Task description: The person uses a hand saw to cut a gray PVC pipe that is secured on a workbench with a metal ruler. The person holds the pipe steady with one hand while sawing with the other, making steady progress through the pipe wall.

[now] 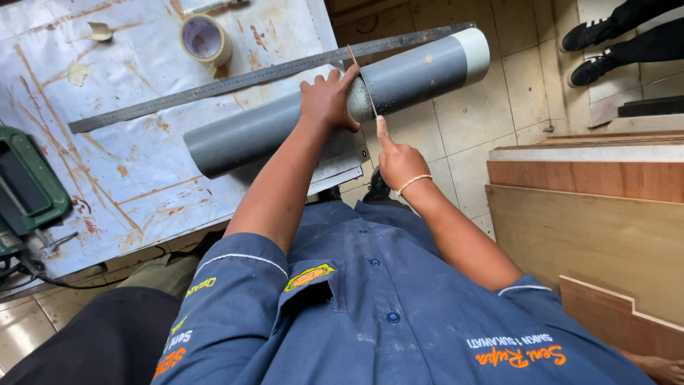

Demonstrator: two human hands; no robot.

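A long grey plastic pipe point(420, 71) with a white end lies across the corner of a metal-covered table point(142, 164), its far half sticking out over the floor. My left hand point(329, 100) presses down on top of the pipe near the table's edge. My right hand point(400, 162) grips the lower end of a thin saw blade point(362, 82) that lies across the pipe just right of my left fingers. A long steel ruler point(214, 87) rests on the table behind the pipe.
A roll of tape point(204, 39) sits at the table's back. A green machine point(25, 187) stands at the left edge. Plywood boards point(591, 214) are stacked on the right. Another person's black shoes point(595, 50) are on the tiled floor at top right.
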